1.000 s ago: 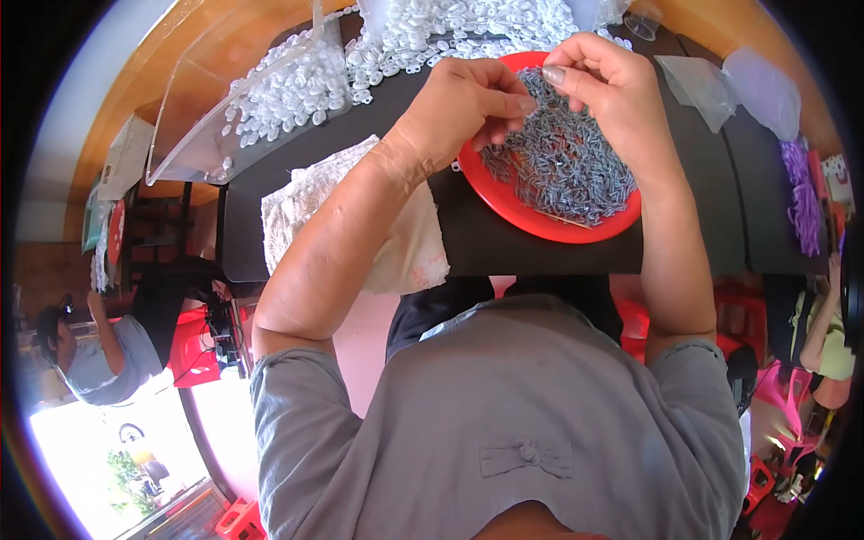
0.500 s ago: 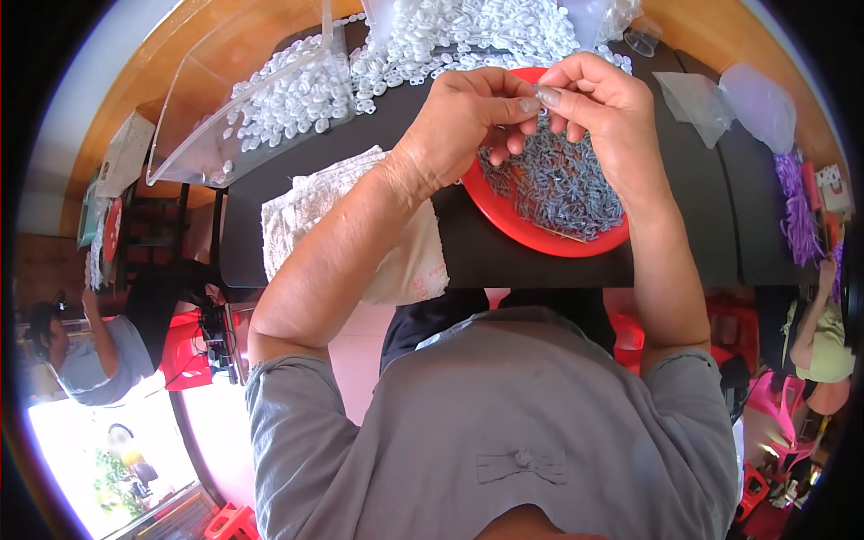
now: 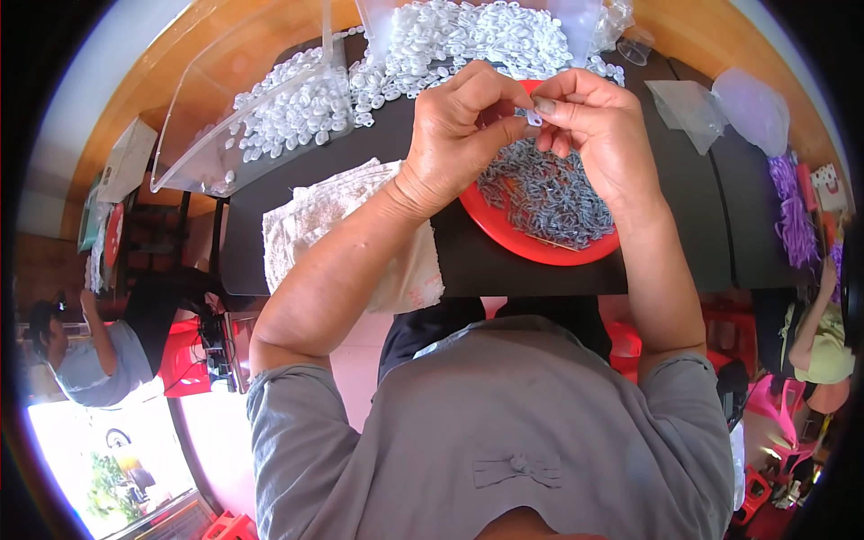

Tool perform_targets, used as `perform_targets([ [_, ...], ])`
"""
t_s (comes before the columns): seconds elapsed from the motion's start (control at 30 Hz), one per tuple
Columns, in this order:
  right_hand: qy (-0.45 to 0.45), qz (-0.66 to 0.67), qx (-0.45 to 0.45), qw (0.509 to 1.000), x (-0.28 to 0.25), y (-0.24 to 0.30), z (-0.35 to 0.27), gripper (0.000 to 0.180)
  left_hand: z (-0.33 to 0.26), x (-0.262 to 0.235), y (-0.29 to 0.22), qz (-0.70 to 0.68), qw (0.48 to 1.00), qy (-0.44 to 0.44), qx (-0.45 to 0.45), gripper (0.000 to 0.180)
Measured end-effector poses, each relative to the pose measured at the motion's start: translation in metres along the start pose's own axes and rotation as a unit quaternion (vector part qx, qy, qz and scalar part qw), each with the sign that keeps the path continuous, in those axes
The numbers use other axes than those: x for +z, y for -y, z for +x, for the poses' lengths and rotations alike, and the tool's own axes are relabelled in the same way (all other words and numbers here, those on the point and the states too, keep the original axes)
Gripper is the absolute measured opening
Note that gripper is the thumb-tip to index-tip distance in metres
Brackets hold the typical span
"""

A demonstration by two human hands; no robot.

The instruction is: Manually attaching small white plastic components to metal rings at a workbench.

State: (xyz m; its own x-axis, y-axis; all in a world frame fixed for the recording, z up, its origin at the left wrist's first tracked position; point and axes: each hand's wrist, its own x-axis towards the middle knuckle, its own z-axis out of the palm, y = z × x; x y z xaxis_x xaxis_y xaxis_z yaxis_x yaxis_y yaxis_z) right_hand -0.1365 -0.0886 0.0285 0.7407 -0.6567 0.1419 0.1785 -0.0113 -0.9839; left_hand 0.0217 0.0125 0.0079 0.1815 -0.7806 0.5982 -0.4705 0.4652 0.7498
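Above a red plate [image 3: 543, 255] my two hands meet, fingertips close together. A small whitish plastic piece [image 3: 534, 118] shows between them, pinched by the thumb and fingers of my right hand [image 3: 598, 121]. My left hand [image 3: 459, 135] is closed in a pinch right beside that piece; whatever its fingers hold is hidden. On the plate lies a heap of small, slim grey-blue pieces [image 3: 562, 202]. Beyond my hands, many white oval plastic pieces [image 3: 477, 36] are piled on the dark table [image 3: 450, 243].
A clear plastic bin [image 3: 193, 148] lies tipped at the left, white pieces spilling from it. A folded whitish cloth [image 3: 346, 238] is by my left forearm. Clear plastic bags [image 3: 751, 112] and purple strands [image 3: 792, 216] are at the right. Other people sit at both sides.
My left hand has drawn slightly left and its wrist has turned. The whitish piece at my right fingertips now shows more plainly. The view has shifted a little.
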Motion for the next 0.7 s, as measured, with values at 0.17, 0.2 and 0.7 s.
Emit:
perform_targets([
  [0.17,0.001,0.018,0.015,1.0,0.001,-0.002,0.001,0.009,0.002,-0.001,-0.003,0.06,0.994,0.012,0.091,0.018],
  [0.2,-0.003,0.02,0.015,1.0,0.002,-0.001,0.0,0.009,0.001,0.002,-0.003,0.06,0.994,0.012,0.091,0.018],
  [0.7,-0.056,-0.124,-0.102,0.986,0.01,-0.01,-0.002,0.006,0.007,0.002,-0.004,-0.208,0.938,0.024,-0.277,0.013],
])
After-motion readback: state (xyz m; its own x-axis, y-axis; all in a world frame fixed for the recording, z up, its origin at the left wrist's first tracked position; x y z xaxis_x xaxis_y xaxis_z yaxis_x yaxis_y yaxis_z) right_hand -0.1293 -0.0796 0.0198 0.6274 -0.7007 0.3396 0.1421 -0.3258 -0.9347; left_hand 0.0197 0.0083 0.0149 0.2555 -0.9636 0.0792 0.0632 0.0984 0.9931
